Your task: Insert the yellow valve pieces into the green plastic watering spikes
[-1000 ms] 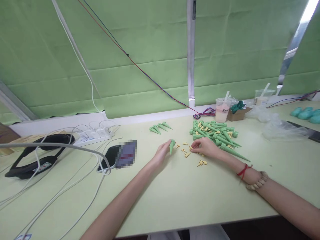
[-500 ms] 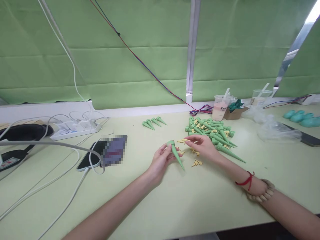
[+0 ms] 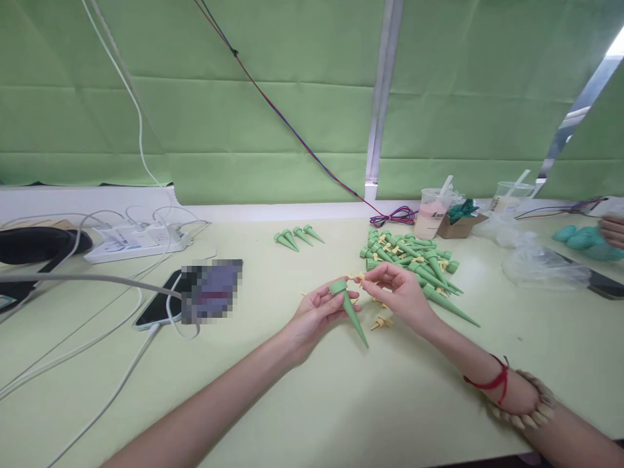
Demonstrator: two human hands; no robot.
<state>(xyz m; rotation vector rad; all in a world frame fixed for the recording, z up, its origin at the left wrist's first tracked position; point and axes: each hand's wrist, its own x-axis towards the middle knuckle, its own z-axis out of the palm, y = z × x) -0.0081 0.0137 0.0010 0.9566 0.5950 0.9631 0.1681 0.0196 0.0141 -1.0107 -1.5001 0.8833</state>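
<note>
While the left hand (image 3: 318, 313) has its fingers wrapped round a green plastic spike (image 3: 354, 316), broad cap up and tip slanting toward five o'clock, the fingers of the right hand (image 3: 400, 296) seem pinched on a small yellow plastic fitting (image 3: 361, 277), just beyond that cap at one o'clock. The step in hand looks like bringing fitting and spike together; the next move would call for turning the cap toward the fitting and lining them up steadily. Loose yellow fittings (image 3: 381, 322) lie below the right fingers, near five o'clock. From the hands, a heap of green spikes (image 3: 431, 263) mixed with yellow fittings sits at two o'clock on the desk (image 3: 312, 409), and four spikes (image 3: 303, 238) lie side by side at half past ten. Farther out, a smartphone (image 3: 155, 307) rests at nine o'clock, and another person's hand (image 3: 613, 231) shows at three
</note>
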